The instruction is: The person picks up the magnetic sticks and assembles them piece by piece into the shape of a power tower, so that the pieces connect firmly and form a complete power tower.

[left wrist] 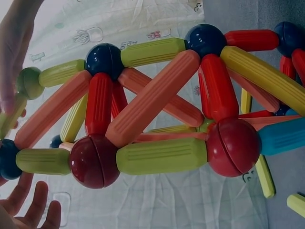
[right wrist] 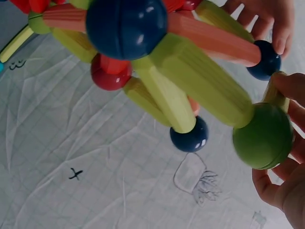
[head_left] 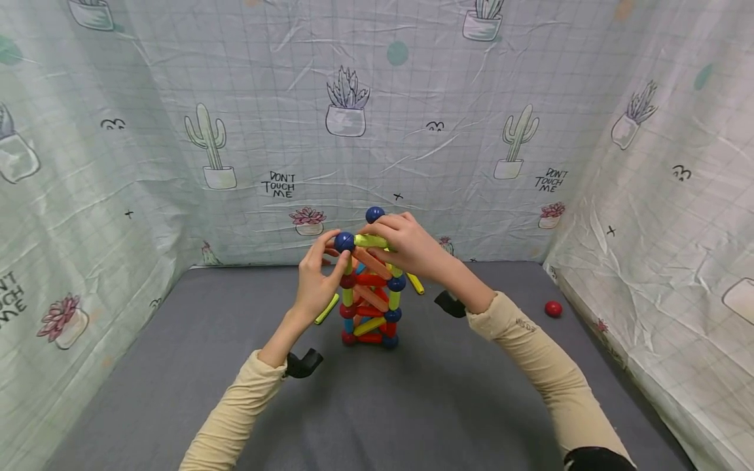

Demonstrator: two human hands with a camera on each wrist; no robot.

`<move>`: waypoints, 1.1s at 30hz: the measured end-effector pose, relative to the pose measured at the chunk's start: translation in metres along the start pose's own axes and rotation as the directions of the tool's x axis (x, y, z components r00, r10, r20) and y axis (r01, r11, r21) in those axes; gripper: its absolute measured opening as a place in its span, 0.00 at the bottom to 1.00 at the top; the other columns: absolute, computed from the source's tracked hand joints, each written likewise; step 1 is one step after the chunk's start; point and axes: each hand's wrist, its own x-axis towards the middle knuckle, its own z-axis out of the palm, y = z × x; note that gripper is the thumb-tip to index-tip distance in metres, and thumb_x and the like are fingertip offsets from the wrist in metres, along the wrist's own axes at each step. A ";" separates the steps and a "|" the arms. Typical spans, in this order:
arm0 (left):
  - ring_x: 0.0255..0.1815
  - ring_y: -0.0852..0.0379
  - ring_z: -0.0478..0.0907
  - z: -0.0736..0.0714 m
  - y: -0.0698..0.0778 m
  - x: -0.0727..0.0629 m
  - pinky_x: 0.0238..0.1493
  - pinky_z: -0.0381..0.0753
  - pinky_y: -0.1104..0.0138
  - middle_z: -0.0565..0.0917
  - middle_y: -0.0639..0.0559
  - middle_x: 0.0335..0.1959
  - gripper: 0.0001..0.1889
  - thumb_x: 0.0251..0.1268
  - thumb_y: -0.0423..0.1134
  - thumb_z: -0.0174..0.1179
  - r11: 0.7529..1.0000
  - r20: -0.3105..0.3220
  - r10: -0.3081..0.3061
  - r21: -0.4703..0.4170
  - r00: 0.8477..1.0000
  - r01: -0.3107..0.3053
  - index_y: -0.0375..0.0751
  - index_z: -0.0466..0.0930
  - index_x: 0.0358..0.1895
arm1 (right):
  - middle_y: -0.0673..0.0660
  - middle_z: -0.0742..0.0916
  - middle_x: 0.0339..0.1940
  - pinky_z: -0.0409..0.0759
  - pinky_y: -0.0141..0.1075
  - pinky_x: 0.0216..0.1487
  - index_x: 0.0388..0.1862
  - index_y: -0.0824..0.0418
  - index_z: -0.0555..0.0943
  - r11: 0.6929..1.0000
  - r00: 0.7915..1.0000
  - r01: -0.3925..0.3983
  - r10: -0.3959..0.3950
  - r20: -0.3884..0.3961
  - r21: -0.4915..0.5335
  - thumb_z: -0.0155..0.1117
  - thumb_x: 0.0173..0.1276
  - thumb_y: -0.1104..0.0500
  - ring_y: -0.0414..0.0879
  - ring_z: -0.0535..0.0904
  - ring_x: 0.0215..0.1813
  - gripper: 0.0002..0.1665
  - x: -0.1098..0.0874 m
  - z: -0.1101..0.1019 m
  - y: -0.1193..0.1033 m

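Basically a tower of sticks and balls (head_left: 371,294) stands upright mid-counter (head_left: 377,405), long axis vertical, and both hands work its top. Left hand (head_left: 315,278) is on the tower's left, fingers curled up round the dark blue ball (head_left: 344,242) at the top left corner; that's a pinch as far as the head view shows. Right hand (head_left: 406,245) comes in from the right and over the top, its grip closed on the yellow-green stick (head_left: 371,241) that lies roughly level, running left to that blue ball. So the stick's long axis points from right hand to left hand, with the ball joint on the left hand's side. A second blue ball (head_left: 374,214) sits just above the right hand's fingers; touching or held, can't tell.

Right wrist view adds: a green ball (right wrist: 263,136) cupped in the right hand's fingers (right wrist: 281,186), hidden in the head view. Left wrist view adds: the lattice up close, red balls (left wrist: 233,145), crossing orange sticks (left wrist: 152,98), left fingertips (left wrist: 35,212) at the bottom edge, relaxed there, not wrapped on anything in that frame.

Loose bits: red ball (head_left: 552,309) well apart at right by the printed cloth wall (head_left: 377,98), spare yellow sticks (head_left: 415,283) on the counter beside the tower.
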 end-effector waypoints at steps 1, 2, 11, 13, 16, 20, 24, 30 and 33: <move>0.37 0.45 0.73 0.001 -0.005 -0.001 0.35 0.72 0.59 0.77 0.36 0.39 0.19 0.60 0.31 0.53 1.000 -0.001 0.006 0.000 1.000 -0.006 0.34 0.68 0.55 | 0.53 0.83 0.38 0.68 0.41 0.46 0.44 0.60 0.80 1.000 1.000 -0.011 0.011 0.005 0.004 0.67 0.53 0.61 0.46 0.77 0.41 0.17 -0.001 0.001 0.002; 0.37 0.47 0.73 0.002 -0.010 -0.001 0.35 0.72 0.60 0.77 0.37 0.39 0.19 0.61 0.32 0.53 1.000 -0.003 0.012 0.000 1.000 -0.012 0.36 0.68 0.56 | 0.53 0.83 0.39 0.68 0.42 0.46 0.44 0.60 0.79 1.000 1.000 -0.022 0.022 0.010 0.009 0.67 0.53 0.61 0.46 0.77 0.42 0.17 -0.001 0.001 0.003; 0.37 0.49 0.73 0.006 -0.020 -0.003 0.35 0.71 0.64 0.78 0.40 0.40 0.19 0.61 0.34 0.54 0.999 -0.017 0.035 0.018 0.999 -0.035 0.38 0.68 0.56 | 0.54 0.83 0.37 0.69 0.42 0.43 0.45 0.60 0.80 1.000 1.000 -0.009 0.009 0.020 0.014 0.68 0.51 0.63 0.46 0.76 0.40 0.19 -0.006 0.004 0.008; 0.37 0.49 0.73 0.007 -0.019 -0.003 0.35 0.71 0.64 0.78 0.40 0.40 0.20 0.60 0.33 0.54 0.999 -0.018 0.035 0.018 0.999 -0.035 0.38 0.68 0.56 | 0.55 0.83 0.37 0.69 0.41 0.42 0.45 0.60 0.80 1.000 1.000 0.001 -0.001 0.024 -0.003 0.68 0.51 0.62 0.47 0.75 0.40 0.20 -0.007 0.005 0.009; 0.38 0.49 0.73 0.007 -0.020 -0.004 0.35 0.72 0.63 0.77 0.40 0.40 0.20 0.60 0.32 0.54 0.999 -0.021 0.032 0.015 0.999 -0.031 0.38 0.68 0.56 | 0.55 0.83 0.38 0.70 0.40 0.41 0.47 0.60 0.80 1.000 1.000 0.011 -0.011 0.025 -0.016 0.68 0.52 0.61 0.47 0.75 0.40 0.20 -0.009 0.007 0.010; 0.37 0.47 0.74 0.008 -0.023 -0.007 0.34 0.73 0.58 0.77 0.39 0.40 0.21 0.59 0.31 0.55 1.000 -0.028 0.020 -0.003 0.999 -0.020 0.38 0.67 0.57 | 0.56 0.82 0.41 0.69 0.44 0.45 0.48 0.62 0.78 1.000 1.000 -0.020 0.020 -0.009 0.020 0.69 0.51 0.60 0.49 0.74 0.45 0.23 -0.016 0.009 0.012; 0.37 0.46 0.75 0.008 -0.029 -0.017 0.34 0.74 0.55 0.77 0.39 0.39 0.22 0.59 0.33 0.56 1.000 -0.019 -0.023 -0.009 1.000 0.023 0.38 0.66 0.57 | 0.59 0.79 0.47 0.71 0.45 0.50 0.53 0.64 0.75 0.988 0.991 -0.100 0.109 -0.078 0.116 0.69 0.51 0.61 0.50 0.73 0.49 0.28 -0.031 0.009 0.017; 0.33 0.50 0.75 0.008 -0.039 -0.041 0.31 0.74 0.59 0.78 0.42 0.36 0.18 0.58 0.36 0.58 0.991 0.015 -0.122 0.055 0.992 0.121 0.35 0.70 0.51 | 0.60 0.77 0.51 0.76 0.43 0.43 0.58 0.62 0.69 0.885 0.929 -0.321 0.363 -0.068 0.336 0.64 0.56 0.63 0.49 0.75 0.46 0.29 -0.072 0.023 0.022; 0.31 0.53 0.75 0.009 -0.044 -0.050 0.29 0.74 0.62 0.78 0.44 0.35 0.16 0.58 0.37 0.58 0.984 0.024 -0.167 0.070 0.986 0.165 0.36 0.72 0.48 | 0.60 0.78 0.51 0.77 0.43 0.43 0.57 0.62 0.69 0.793 0.885 -0.437 0.464 0.043 0.424 0.61 0.60 0.61 0.51 0.77 0.47 0.26 -0.090 0.037 0.022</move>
